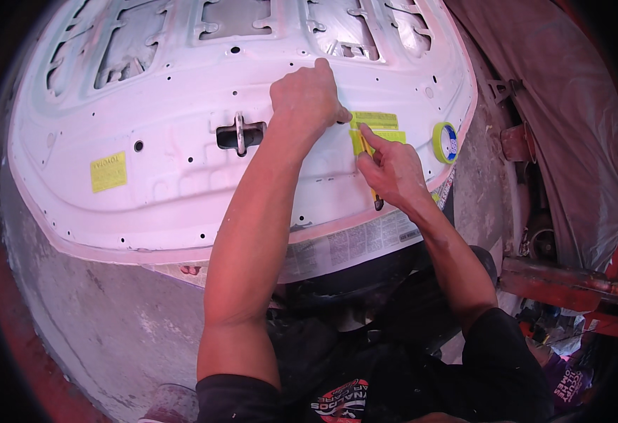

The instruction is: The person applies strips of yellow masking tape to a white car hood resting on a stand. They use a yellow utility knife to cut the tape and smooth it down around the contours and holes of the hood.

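Near the hood's (161, 127) right edge, the right hand's (397, 173) fingers grip a utility knife (377, 199), likely for control; the left hand (305, 99), its fingers' closure unclear, apparently steadies yellow tape (377, 120).

Across the upper frame, the hood (175, 123) is pinkish white, with yellow-green tape (381, 121) right of centre and a matching patch (108, 175) at left. The cutter (376, 198) is yellow and black; the roll (438, 144), yellow-green around blue. Lower down, the newspaper (351, 250) is grey with dark print, the shirt (421, 366) black with a red-and-white emblem (344, 400).
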`<state>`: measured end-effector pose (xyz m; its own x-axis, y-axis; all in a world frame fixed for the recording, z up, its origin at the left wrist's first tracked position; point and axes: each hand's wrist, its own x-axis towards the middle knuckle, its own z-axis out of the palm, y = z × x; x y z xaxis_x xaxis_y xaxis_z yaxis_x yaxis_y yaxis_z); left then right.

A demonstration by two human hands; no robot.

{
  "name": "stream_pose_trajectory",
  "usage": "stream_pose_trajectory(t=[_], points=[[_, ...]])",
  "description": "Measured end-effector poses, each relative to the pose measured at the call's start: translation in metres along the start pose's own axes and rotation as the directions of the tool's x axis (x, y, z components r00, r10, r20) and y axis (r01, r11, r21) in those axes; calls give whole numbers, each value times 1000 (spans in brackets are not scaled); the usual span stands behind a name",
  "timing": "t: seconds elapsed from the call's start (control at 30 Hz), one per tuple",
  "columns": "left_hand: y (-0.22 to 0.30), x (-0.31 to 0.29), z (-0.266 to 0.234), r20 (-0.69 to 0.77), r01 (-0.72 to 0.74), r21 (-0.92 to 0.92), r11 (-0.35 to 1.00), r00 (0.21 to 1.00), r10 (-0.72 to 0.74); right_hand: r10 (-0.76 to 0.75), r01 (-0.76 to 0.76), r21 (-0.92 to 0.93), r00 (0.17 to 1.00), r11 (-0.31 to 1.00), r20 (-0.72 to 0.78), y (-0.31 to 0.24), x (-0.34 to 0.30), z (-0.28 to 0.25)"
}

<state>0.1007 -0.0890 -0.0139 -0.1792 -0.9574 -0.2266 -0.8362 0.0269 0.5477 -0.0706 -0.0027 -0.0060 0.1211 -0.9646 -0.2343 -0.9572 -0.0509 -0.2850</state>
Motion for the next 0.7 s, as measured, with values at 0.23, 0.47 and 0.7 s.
stream_pose_trajectory(t=[0.23, 0.47, 0.7], points=[[2, 1, 3, 0, -4, 12, 1000, 1000, 4, 13, -12, -2, 1000, 1000, 15, 2, -1, 0], [1, 2, 2, -1, 10, 18, 1000, 1000, -10, 0, 1, -27, 1000, 1000, 23, 0, -3, -3], [2, 1, 3, -5, 23, 29, 999, 1000, -22, -53, 54, -73, 998, 996, 16, 4, -5, -5]])
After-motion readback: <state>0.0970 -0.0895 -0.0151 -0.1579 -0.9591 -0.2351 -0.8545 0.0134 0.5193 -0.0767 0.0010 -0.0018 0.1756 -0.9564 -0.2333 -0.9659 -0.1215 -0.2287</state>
